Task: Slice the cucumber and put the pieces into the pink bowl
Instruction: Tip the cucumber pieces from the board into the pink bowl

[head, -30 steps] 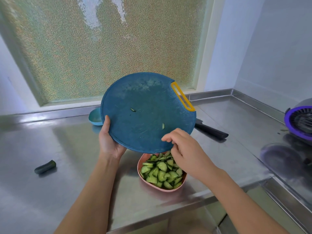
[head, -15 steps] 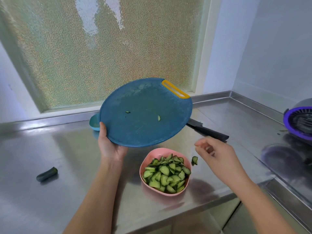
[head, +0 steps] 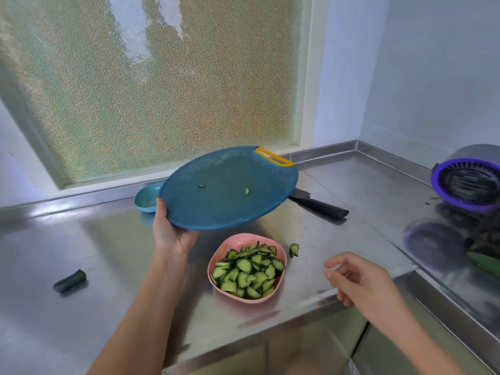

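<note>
Cucumber slices (head: 247, 272) fill the pink bowl (head: 210, 267), which stands on the counter (head: 108, 253) near its front edge. One stray piece (head: 294, 249) lies on the steel just beside the bowl's right rim, and two scraps (head: 247, 191) cling to the board (head: 230, 209). The left hand (head: 170, 235) grasps the board's near-left rim, thumb on top, and holds it tilted above and behind the bowl. The right hand (head: 359, 280) hovers right of the bowl, fingers loosely curled, grasping nothing. Judged step: clearing the remainder. To do it well, pinch the stray piece from above and drop it over the bowl's centre, since the heap sits close to the rim. Then bring the board's low edge over the bowl before wiping the scraps down. A stub (head: 69, 280) lies well apart at left, uncut. A knife (head: 318, 205) lies behind the board, its blade partly hidden. A blue dish (head: 147, 200) sits at the back and a purple strainer (head: 468, 182) at far right. Nothing blocks the reach, though the bowl's nearness to the counter's edge calls for a light touch.
</note>
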The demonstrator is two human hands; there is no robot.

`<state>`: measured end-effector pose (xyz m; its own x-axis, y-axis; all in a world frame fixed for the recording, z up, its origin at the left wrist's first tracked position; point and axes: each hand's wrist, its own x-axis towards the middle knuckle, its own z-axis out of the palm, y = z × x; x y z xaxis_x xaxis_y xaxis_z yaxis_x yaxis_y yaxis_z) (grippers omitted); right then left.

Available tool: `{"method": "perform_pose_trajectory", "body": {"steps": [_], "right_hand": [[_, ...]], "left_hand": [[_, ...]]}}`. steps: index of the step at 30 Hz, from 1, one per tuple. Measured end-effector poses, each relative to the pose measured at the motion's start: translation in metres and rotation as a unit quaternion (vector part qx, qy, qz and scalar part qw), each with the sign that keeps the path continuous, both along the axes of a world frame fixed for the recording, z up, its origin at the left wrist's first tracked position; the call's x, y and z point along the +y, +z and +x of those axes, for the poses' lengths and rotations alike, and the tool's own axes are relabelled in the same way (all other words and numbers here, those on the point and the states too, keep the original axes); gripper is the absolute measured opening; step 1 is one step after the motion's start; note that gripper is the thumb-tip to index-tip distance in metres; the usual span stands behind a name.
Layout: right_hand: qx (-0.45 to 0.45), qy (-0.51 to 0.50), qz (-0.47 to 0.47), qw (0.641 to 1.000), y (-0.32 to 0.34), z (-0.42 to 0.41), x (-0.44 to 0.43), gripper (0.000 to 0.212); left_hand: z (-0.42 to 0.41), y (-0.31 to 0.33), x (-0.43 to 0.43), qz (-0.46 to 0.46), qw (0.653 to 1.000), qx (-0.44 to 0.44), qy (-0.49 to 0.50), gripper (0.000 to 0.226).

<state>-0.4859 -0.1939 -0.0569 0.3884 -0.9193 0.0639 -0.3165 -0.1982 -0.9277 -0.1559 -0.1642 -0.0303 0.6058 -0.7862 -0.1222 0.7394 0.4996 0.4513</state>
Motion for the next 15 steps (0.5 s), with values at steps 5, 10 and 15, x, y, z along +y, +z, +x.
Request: {"method": "perform_pose_trajectory", "body": {"steps": [5, 10, 15], "right_hand": [[0.024, 0.054, 0.031, 0.998, 0.002, 0.027, 0.003, 0.012], [0.061, 0.094, 0.046, 0.993, 0.011, 0.05, 0.005, 0.005], [0.092, 0.116, 0.059, 0.987, 0.013, 0.067, 0.013, 0.012]], "left_hand": [[-0.005, 0.022, 0.002, 0.063, 0.996, 0.05, 0.03, 0.033], [-0.003, 0.037, -0.004, 0.123, 0.99, 0.069, 0.018, 0.042], [-0.016, 0.045, -0.013, 0.147, 0.985, 0.09, -0.004, 0.041]]}}
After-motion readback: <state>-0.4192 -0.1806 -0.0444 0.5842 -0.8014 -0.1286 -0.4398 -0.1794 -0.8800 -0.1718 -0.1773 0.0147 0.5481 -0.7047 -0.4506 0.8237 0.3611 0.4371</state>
